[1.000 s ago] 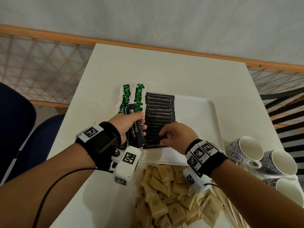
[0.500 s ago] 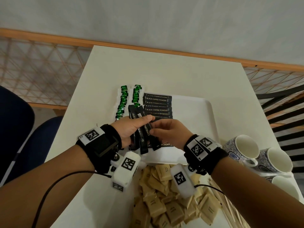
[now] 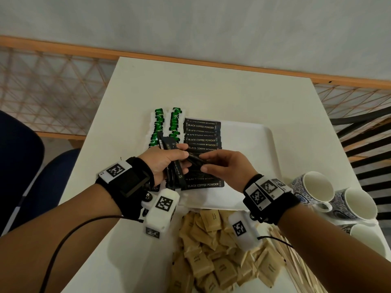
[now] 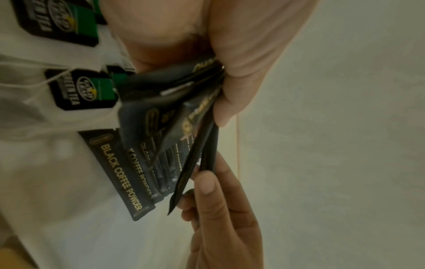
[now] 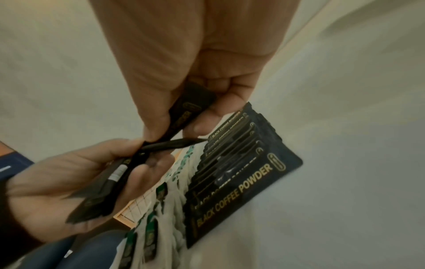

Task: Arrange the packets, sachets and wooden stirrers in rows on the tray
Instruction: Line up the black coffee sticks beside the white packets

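The left hand clamps a fan of black coffee sachets; the right hand pinches one sachet between thumb and fingers.

The left hand fills the top of the frame, its fingers curled round a fanned bundle of black coffee sachets with gold lettering. From below, the right hand pinches the lower end of one thin sachet that sticks down out of the bundle. Behind them, a row of overlapping sachets reading "BLACK COFFEE POWDER" lies on a white surface, with green tea bag tags on strings further up on the left.
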The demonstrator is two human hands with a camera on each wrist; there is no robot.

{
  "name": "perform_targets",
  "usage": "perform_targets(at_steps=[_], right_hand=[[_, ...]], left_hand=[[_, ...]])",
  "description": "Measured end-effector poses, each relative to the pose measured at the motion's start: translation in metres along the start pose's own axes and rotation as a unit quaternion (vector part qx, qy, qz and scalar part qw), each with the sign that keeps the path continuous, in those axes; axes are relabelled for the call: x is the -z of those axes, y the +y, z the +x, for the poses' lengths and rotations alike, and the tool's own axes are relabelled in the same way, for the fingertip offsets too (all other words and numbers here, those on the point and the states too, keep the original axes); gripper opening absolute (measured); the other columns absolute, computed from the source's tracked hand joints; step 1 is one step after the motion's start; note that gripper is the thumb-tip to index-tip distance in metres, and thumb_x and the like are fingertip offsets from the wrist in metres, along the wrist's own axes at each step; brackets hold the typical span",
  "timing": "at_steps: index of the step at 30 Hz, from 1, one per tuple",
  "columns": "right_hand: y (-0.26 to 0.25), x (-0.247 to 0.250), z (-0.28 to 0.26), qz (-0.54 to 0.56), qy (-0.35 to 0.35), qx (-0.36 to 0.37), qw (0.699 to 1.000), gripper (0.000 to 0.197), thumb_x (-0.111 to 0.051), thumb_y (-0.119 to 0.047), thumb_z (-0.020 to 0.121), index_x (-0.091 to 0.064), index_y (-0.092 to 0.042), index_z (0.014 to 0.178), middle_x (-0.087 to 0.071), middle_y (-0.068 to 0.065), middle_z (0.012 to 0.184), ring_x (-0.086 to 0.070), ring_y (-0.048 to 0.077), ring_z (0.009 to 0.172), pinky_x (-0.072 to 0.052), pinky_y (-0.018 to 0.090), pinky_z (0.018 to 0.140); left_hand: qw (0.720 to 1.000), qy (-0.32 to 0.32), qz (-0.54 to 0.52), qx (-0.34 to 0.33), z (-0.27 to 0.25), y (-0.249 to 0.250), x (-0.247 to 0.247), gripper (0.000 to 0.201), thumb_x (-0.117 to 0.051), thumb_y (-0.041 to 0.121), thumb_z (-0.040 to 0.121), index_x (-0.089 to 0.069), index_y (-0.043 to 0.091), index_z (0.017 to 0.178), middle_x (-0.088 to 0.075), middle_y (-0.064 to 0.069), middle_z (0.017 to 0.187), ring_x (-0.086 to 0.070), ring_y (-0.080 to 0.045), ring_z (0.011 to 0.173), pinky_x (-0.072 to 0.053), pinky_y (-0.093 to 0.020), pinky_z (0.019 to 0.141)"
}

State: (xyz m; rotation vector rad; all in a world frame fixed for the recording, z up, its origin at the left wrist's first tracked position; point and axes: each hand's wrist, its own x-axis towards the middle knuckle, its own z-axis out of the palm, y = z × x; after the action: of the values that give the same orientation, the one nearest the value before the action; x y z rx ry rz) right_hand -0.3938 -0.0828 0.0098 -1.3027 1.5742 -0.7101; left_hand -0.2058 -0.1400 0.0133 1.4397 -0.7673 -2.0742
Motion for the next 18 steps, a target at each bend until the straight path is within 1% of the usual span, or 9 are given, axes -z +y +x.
perform_targets(at_steps=[2, 5, 7, 8, 11, 12, 13, 15, 18], right_hand=[[0.003, 0.001, 0.002, 0.005, 0.005, -0.011, 1.0, 0.019, -0.072, -0.022, 0.083, -0.071, -0.041, 0.088, -0.072, -0.003, 0.082, -0.06, 0.013, 0.07, -0.056, 0.04, 0.076], [0.008, 0.004, 0.004, 0.009, 0.018, -0.015, 1.0, 0.014, -0.064, -0.018, 0.089, -0.069, -0.031, 0.087, -0.072, -0.003, 0.08, -0.062, 0.011, 0.072, -0.055, 0.041, 0.082], [0.01, 0.005, 0.004, -0.004, 0.014, -0.02, 1.0, 0.017, -0.062, -0.019, 0.09, -0.068, -0.033, 0.083, -0.07, -0.005, 0.079, -0.062, 0.011, 0.075, -0.053, 0.035, 0.083], [0.011, 0.006, 0.004, -0.013, 0.011, -0.023, 1.0, 0.021, -0.06, -0.019, 0.091, -0.067, -0.037, 0.083, -0.069, -0.008, 0.079, -0.062, 0.009, 0.075, -0.052, 0.031, 0.082], [0.011, 0.009, 0.002, -0.028, 0.012, -0.028, 0.999, 0.028, -0.055, -0.016, 0.094, -0.064, -0.04, 0.082, -0.066, -0.014, 0.074, -0.057, -0.002, 0.063, -0.046, 0.022, 0.072], [0.012, 0.01, 0.002, -0.034, 0.013, -0.032, 0.999, 0.027, -0.055, -0.015, 0.094, -0.065, -0.038, 0.083, -0.065, -0.014, 0.073, -0.056, -0.003, 0.06, -0.045, 0.02, 0.07], [0.013, 0.011, 0.001, -0.044, 0.01, -0.037, 0.998, 0.025, -0.056, -0.015, 0.093, -0.066, -0.036, 0.086, -0.066, -0.013, 0.075, -0.057, -0.002, 0.06, -0.045, 0.019, 0.068], [0.016, 0.013, 0.0, -0.074, 0.001, -0.044, 0.996, 0.02, -0.061, -0.016, 0.089, -0.068, -0.035, 0.088, -0.07, -0.009, 0.078, -0.061, 0.005, 0.065, -0.049, 0.021, 0.068], [0.021, 0.012, -0.004, -0.153, -0.027, -0.054, 0.986, 0.014, -0.067, -0.022, 0.085, -0.071, -0.035, 0.086, -0.069, -0.011, 0.076, -0.061, 0.008, 0.07, -0.051, 0.024, 0.075]], left_hand=[[1.0, -0.008, -0.006, -0.006, 0.0, -0.001, -0.001, 0.018, -0.061, -0.001, 0.086, -0.068, 0.008, 0.1, -0.07, -0.018, 0.099, -0.07, -0.025, 0.079, -0.059, -0.028, 0.059], [1.0, -0.009, 0.001, -0.013, -0.001, 0.0, 0.0, 0.019, -0.06, 0.001, 0.088, -0.065, -0.005, 0.106, -0.07, -0.015, 0.096, -0.069, -0.018, 0.065, -0.056, -0.026, 0.054], [1.0, -0.003, 0.011, -0.019, -0.001, 0.0, 0.002, 0.02, -0.059, 0.001, 0.089, -0.064, -0.007, 0.107, -0.071, -0.013, 0.092, -0.067, -0.017, 0.058, -0.054, -0.024, 0.05], [1.0, -0.001, 0.013, -0.021, -0.002, 0.001, 0.003, 0.02, -0.059, 0.002, 0.088, -0.065, -0.006, 0.106, -0.071, -0.014, 0.093, -0.067, -0.017, 0.059, -0.055, -0.024, 0.051], [1.0, 0.01, -0.003, -0.021, -0.004, 0.004, 0.006, 0.018, -0.061, 0.002, 0.087, -0.065, -0.004, 0.104, -0.069, -0.016, 0.1, -0.068, -0.02, 0.066, -0.058, -0.028, 0.057], [1.0, 0.018, -0.01, -0.021, -0.005, 0.005, 0.007, 0.02, -0.062, 0.002, 0.087, -0.065, -0.003, 0.106, -0.069, -0.016, 0.098, -0.068, -0.02, 0.065, -0.058, -0.029, 0.056], [0.999, 0.026, -0.014, -0.022, -0.006, 0.007, 0.008, 0.022, -0.062, 0.002, 0.086, -0.064, -0.003, 0.107, -0.068, -0.017, 0.096, -0.069, -0.02, 0.062, -0.057, -0.028, 0.052], [0.998, 0.044, -0.019, -0.028, -0.008, 0.009, 0.01, 0.021, -0.063, 0.002, 0.086, -0.063, -0.002, 0.107, -0.067, -0.017, 0.092, -0.068, -0.02, 0.058, -0.054, -0.026, 0.049], [0.997, 0.062, -0.033, -0.044, -0.007, 0.012, 0.016, 0.013, -0.064, 0.004, 0.086, -0.063, -0.002, 0.098, -0.068, -0.017, 0.09, -0.069, -0.02, 0.064, -0.057, -0.027, 0.054]])
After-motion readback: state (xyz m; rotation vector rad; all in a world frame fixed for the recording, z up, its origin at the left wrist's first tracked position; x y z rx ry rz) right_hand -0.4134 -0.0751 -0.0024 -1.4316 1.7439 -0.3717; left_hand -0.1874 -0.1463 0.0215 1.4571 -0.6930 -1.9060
